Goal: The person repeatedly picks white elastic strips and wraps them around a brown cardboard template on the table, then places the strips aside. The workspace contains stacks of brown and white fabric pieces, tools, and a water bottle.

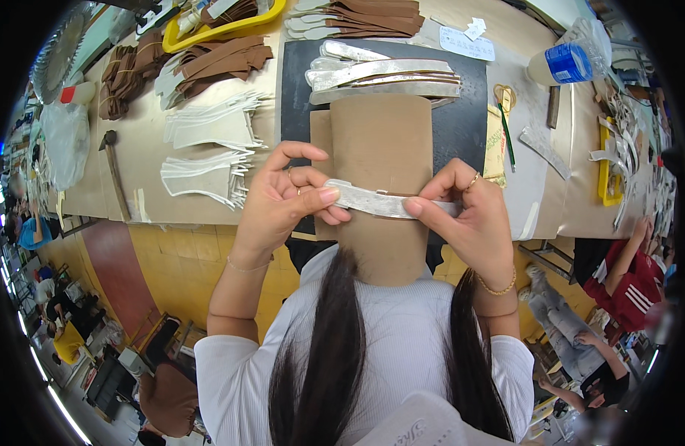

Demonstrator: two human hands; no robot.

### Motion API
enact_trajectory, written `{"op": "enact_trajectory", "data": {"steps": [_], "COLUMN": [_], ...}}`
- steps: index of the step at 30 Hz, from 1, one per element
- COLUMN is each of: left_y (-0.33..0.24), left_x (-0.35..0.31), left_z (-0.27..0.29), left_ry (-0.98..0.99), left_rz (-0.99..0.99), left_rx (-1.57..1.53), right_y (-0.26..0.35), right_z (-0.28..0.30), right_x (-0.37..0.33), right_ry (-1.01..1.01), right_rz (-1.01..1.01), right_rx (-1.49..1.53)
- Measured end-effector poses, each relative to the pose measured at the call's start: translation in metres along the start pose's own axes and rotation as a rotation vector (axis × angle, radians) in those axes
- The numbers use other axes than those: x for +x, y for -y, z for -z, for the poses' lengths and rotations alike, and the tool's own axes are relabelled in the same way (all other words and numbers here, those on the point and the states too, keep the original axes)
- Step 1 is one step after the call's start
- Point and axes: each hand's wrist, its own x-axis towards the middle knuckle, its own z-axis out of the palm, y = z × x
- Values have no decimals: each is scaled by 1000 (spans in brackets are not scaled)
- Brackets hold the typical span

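Observation:
My left hand [294,193] pinches the left end of a curved strip [372,202], greyish-white on top with a brown lower edge. The strip's right part is held between the thumb and fingers of my right hand [469,212]. It stretches level between both hands, in front of a brown curved board [379,141] that reaches from the dark mat to my chest. Just beyond the board, several similar strips [387,78] lie in a pile on the dark mat [461,119].
White cut pieces [208,126] and brown strip bundles [130,78] lie left, near a hammer [115,175] and yellow tray [223,30]. Scissors [503,97], a green pen [506,137] and a blue-labelled jar [565,65] are right. Other people work at both sides.

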Motion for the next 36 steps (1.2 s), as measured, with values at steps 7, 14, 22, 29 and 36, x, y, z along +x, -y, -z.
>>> {"op": "enact_trajectory", "data": {"steps": [7,14,22,29,36], "left_y": [5,3,20,32,36], "left_x": [-1,-10,-5,2,4], "left_z": [4,31,38,44,38], "left_ry": [-14,-46,-39,3,-7], "left_rz": [-36,-105,-97,-95,-77], "left_rx": [-9,-30,-61,-105,-119], "right_y": [-24,-21,-31,-50,-65], "right_z": [3,37,32,25,15], "right_x": [0,-12,-12,-8,-5], "right_ry": [-7,154,163,194,209], "right_rz": [39,-169,-309,-298,-266], "right_rx": [63,193,334,503,571]}}
